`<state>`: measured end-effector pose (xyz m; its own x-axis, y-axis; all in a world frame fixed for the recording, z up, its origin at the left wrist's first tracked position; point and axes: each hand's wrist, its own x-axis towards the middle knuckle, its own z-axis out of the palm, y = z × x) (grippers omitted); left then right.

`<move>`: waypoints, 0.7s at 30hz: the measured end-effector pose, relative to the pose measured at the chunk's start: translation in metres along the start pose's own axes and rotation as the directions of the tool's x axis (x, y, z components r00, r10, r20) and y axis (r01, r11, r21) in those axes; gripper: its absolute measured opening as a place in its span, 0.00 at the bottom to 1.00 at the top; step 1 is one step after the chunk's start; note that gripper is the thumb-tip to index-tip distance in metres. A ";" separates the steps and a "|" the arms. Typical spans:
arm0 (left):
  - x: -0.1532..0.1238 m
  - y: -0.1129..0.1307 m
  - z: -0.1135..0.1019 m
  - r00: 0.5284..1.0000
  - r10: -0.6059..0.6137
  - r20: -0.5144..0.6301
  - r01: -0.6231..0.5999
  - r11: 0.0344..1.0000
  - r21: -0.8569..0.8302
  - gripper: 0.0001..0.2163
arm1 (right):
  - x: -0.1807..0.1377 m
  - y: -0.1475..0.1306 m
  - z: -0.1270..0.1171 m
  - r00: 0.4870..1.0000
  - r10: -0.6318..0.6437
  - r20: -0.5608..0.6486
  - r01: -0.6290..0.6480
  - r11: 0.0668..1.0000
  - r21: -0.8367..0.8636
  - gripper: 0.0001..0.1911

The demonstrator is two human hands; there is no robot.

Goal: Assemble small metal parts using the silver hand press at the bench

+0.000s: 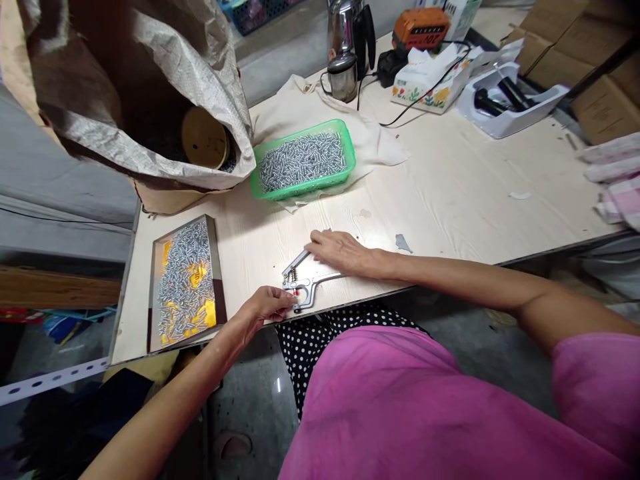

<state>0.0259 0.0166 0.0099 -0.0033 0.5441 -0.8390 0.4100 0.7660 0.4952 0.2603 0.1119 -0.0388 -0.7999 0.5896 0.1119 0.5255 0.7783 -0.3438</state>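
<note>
A metal hand press tool point(306, 281) with a spring lies near the front edge of the wooden table point(450, 193). My right hand point(338, 251) rests over its handles, fingers curled around them. My left hand point(269, 305) is pinched at the tool's jaw end, fingertips together on something too small to make out. A flat tray point(186, 283) with a yellow bottom and many small silver metal parts sits just left of my left hand. A green basket point(303, 161) full of the same silver parts stands farther back on a cloth.
A large woven sack point(150, 87) with a yellow disc inside stands at the back left. Behind are a steel kettle and cup point(347, 50), a tissue box point(433, 80), a white tray point(510, 100), cardboard boxes and folded cloths at the right edge.
</note>
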 end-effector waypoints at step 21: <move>-0.007 -0.002 0.015 0.991 -0.032 -0.126 0.038 0.998 0.041 0.21 | -0.014 0.024 -0.011 0.976 -0.203 0.085 0.202 0.979 0.021 0.55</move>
<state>0.0387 0.0066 0.0111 -0.1316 0.5579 -0.8194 0.4468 0.7713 0.4533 0.2870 0.1247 -0.0377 -0.9116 0.3989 0.0997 0.3471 0.8764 -0.3337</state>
